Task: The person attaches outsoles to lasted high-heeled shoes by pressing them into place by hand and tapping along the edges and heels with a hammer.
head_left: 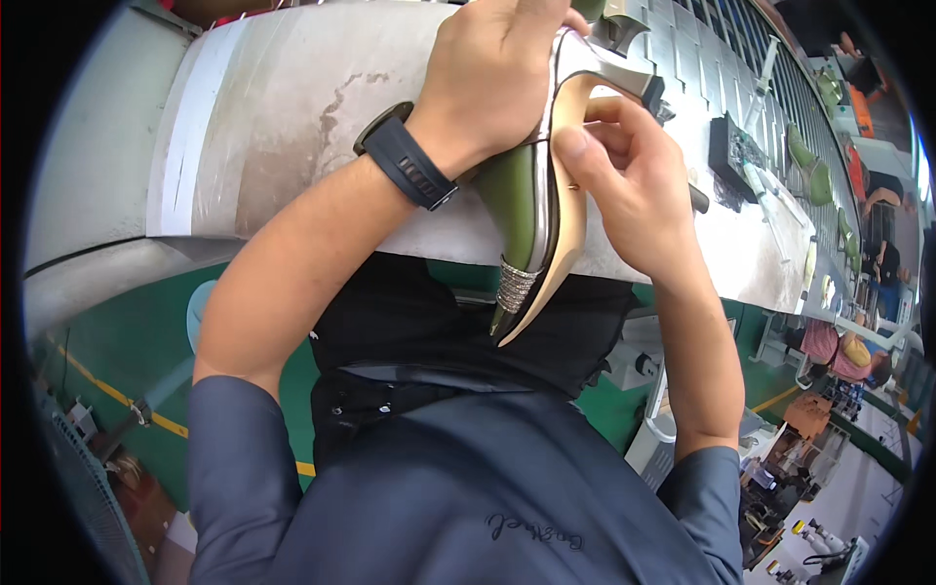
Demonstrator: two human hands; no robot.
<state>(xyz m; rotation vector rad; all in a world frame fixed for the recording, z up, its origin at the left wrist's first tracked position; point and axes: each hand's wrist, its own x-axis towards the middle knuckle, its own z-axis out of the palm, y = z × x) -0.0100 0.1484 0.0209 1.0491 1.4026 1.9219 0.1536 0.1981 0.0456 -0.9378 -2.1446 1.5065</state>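
A pointed high-heeled shoe [526, 210] is held over the table's near edge, its toe toward me and its sole turned to the right. It has a green upper, metallic trim, a tan sole, a glittering band near the toe and a silvery heel with a dark tip. My left hand [492, 83], with a black watch on its wrist, is closed around the rear part. My right hand [634, 171] has curled fingers, with the thumb against the sole near the arch. The shoe hides some left fingertips, and whatever lies under the right fingers cannot be made out.
The pale, stained worktable [302, 127] curves across the front. Behind the shoe runs a slatted conveyor [682, 49]. To the right are a dark box [733, 156] and another green shoe [809, 166]. A fan [83, 487] stands at lower left.
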